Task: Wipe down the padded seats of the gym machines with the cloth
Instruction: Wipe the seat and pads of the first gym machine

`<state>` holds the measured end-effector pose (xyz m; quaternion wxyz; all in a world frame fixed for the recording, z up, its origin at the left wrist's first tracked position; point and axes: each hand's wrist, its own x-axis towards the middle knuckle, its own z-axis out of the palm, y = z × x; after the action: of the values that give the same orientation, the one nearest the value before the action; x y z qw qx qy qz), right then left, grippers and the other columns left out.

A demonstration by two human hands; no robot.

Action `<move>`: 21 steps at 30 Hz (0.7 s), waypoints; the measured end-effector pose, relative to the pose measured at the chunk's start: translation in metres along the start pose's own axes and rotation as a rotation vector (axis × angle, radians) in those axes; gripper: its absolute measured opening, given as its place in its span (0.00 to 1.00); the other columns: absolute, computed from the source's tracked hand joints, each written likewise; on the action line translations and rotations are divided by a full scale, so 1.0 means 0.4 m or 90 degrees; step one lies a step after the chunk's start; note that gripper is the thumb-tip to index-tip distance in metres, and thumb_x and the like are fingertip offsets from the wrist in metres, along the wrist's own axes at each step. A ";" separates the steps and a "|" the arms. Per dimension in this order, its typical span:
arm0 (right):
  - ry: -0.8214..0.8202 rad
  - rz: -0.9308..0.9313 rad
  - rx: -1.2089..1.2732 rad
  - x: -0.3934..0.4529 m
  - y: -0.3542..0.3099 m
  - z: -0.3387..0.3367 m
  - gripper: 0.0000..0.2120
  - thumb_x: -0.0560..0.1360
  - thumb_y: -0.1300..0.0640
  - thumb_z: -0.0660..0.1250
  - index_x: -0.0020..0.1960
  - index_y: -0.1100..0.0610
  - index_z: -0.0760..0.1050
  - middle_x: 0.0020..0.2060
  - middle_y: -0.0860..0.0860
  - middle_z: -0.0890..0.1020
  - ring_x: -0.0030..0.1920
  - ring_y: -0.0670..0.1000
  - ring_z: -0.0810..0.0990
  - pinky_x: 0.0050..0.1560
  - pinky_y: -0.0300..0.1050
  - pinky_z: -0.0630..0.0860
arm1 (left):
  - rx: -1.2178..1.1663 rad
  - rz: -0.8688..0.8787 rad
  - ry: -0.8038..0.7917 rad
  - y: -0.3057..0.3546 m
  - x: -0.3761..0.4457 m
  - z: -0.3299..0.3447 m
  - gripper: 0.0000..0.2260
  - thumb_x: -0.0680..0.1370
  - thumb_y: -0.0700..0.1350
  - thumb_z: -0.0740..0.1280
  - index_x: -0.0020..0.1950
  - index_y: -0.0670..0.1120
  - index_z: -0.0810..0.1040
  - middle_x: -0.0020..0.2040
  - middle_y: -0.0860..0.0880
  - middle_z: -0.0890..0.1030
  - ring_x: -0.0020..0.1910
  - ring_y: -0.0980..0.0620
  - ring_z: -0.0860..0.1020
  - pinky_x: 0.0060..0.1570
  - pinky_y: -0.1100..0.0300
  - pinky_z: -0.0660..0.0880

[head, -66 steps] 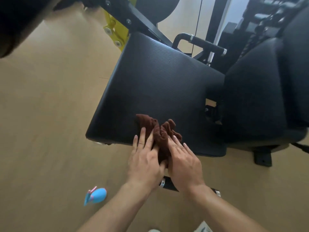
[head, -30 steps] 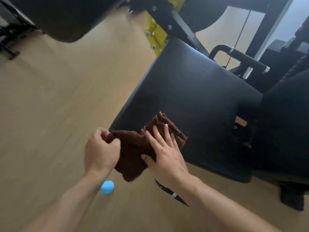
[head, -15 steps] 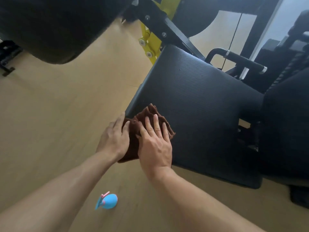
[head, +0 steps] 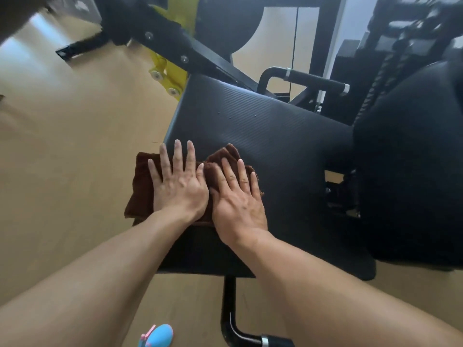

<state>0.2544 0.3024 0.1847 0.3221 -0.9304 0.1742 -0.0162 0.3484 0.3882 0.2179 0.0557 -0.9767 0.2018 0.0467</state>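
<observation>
A brown cloth [head: 141, 186] lies spread over the left front edge of a black ribbed padded seat [head: 263, 131], and part of it hangs past that edge. My left hand [head: 179, 186] presses flat on the cloth with its fingers spread. Beside it, touching, my right hand [head: 238, 199] lies flat on the cloth's right part, where the cloth bunches up a little by the fingertips. Both forearms reach in from the bottom of the view.
A second black pad [head: 406, 159] stands right of the seat. Behind the seat are a black handle bar [head: 313, 80], the black frame and a yellow bracket [head: 170, 76]. Another black handle [head: 233, 321] sticks out below the seat. A blue object [head: 157, 336] lies on the tan floor.
The bunched cloth has been spread out flatter on the seat's left edge. Both hands now lie flat on it with fingers apart. The view has moved closer over the seat.
</observation>
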 end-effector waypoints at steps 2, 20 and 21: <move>-0.019 0.000 -0.013 0.030 0.015 -0.010 0.27 0.85 0.44 0.40 0.82 0.45 0.38 0.81 0.43 0.35 0.78 0.48 0.27 0.79 0.52 0.31 | 0.004 0.015 0.004 0.014 0.030 -0.002 0.27 0.83 0.55 0.38 0.80 0.52 0.33 0.81 0.49 0.34 0.78 0.45 0.29 0.76 0.41 0.32; -0.072 -0.135 -0.103 0.507 0.226 -0.198 0.28 0.85 0.42 0.42 0.83 0.46 0.41 0.82 0.44 0.40 0.80 0.49 0.33 0.80 0.54 0.36 | -0.028 -0.124 0.076 0.246 0.432 -0.044 0.27 0.83 0.54 0.41 0.81 0.51 0.39 0.82 0.49 0.38 0.79 0.42 0.34 0.76 0.38 0.34; -0.082 -0.135 -0.100 0.533 0.235 -0.209 0.28 0.85 0.42 0.42 0.83 0.46 0.41 0.82 0.44 0.40 0.80 0.49 0.33 0.80 0.54 0.37 | -0.028 -0.133 0.081 0.259 0.452 -0.044 0.27 0.83 0.55 0.41 0.81 0.51 0.40 0.82 0.49 0.39 0.80 0.42 0.34 0.76 0.38 0.34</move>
<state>0.4133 0.1127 0.1765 0.2553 -0.9650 0.0548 0.0232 0.4737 0.2213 0.2056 0.0261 -0.9944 0.1011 -0.0167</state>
